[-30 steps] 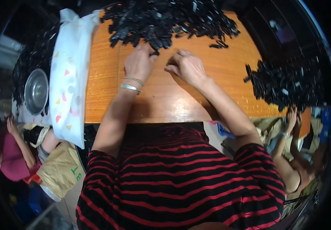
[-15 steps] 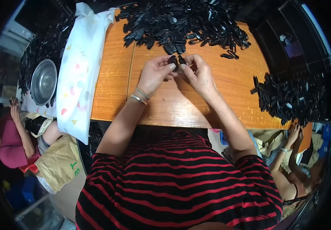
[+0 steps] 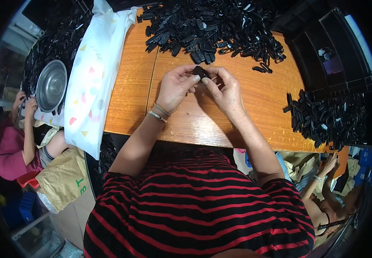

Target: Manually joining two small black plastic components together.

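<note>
Bench point(image 3: 255, 116): orange-brown wooden top, taken here as the landmark; the person in the red-and-black striped shirt point(image 3: 203, 206) sits at its near edge.
Large pile point(image 3: 212, 21): a wide heap of small black plastic parts along the bench's far edge, spilling toward the middle.
Second pile point(image 3: 328, 118): more black parts at the bench's right end, near its right corner.
Patterned bag point(image 3: 93, 73): white plastic sheet with coloured triangles and dots, draped over the bench's left end and hanging off the near edge.
Dark tray point(image 3: 336, 56): black compartmented box past the bench's far right corner.
Steel bowl point(image 3: 51, 84): round metal bowl just left of the bench, beyond the patterned bag.
Other people: one person's hand point(image 3: 31, 105) by the bowl left of the bench; another person's hand point(image 3: 330, 163) below the bench's right end.
Left hand point(image 3: 175, 86): over the bench's middle, fingers curled, thumb and fingertips pinching the black part; bracelets at the wrist.
Right hand point(image 3: 224, 88): touching the left, fingers bent closed on the same part from the other side.
Black part point(image 3: 201, 72): small dark piece gripped between both hands, above the bench's middle, just short of the large pile.
</note>
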{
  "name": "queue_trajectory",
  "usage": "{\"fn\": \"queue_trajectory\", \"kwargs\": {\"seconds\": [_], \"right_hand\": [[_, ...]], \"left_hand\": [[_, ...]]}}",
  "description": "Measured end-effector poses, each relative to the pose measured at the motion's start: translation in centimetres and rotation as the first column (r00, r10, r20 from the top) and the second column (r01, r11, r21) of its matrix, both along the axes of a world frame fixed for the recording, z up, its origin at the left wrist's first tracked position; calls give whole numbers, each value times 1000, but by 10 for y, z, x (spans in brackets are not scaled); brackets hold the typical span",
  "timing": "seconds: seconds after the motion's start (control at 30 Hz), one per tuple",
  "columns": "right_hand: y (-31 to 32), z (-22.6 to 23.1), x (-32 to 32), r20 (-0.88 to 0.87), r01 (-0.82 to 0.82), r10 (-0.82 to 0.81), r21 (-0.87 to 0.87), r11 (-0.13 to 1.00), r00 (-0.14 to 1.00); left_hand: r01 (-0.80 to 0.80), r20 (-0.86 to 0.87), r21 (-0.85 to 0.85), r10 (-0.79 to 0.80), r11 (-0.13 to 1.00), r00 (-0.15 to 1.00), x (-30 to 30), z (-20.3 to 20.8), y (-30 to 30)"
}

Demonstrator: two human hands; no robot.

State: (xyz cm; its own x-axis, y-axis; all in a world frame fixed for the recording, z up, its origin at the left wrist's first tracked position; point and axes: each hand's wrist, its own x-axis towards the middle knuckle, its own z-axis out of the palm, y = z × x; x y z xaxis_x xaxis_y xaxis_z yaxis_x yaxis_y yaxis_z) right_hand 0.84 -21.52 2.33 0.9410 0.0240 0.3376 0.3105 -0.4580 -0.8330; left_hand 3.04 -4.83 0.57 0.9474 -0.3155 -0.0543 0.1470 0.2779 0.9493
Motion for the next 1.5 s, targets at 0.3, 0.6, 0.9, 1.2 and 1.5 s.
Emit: {"fn": "queue_trajectory", "kwargs": {"seconds": [0.3, 0.6, 0.9, 1.2, 1.5], "right_hand": [[11, -1, -13, 158, 56, -23, -207, 977, 987], [27, -15, -31, 71, -15, 20, -66, 998, 997], [-41, -26, -3, -325, -160, 157, 19, 987, 933], [-144, -3, 39, 58, 375, -468, -687, 622, 882], [-102, -9, 25, 4, 166, -228, -698, 697, 974]], "left_hand": [[-44, 168, 54, 35, 998, 985, -15, -6, -6], [6, 249, -9, -3, 1000, 969, -22, 7, -12], [156, 53, 176, -168, 972, 984, 18, -20, -11], [-359, 368, 841, 59, 405, 928, 75, -11, -23], [-285, 336, 873, -65, 396, 939, 71, -9, -35]]}}
